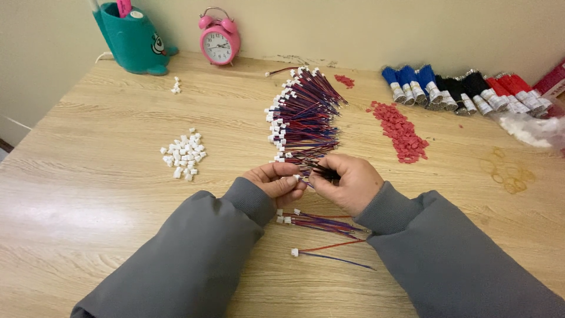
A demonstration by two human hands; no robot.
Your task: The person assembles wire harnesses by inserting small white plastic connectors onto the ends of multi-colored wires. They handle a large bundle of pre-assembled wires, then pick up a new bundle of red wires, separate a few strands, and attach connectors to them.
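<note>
My left hand and my right hand meet at the middle of the wooden table. Both pinch the same small piece, a white connector with thin red and blue wires; the right hand also grips a dark bundle of wire ends. Just beyond the hands lies a big fanned pile of red and blue wires with white connectors. Under my wrists lie a few finished wire pairs, one apart.
Loose white connectors are heaped at left, a few more farther back. Red connectors are scattered at right. Blue, black and red wire bundles line the back right by a plastic bag. A teal holder and pink alarm clock stand by the wall.
</note>
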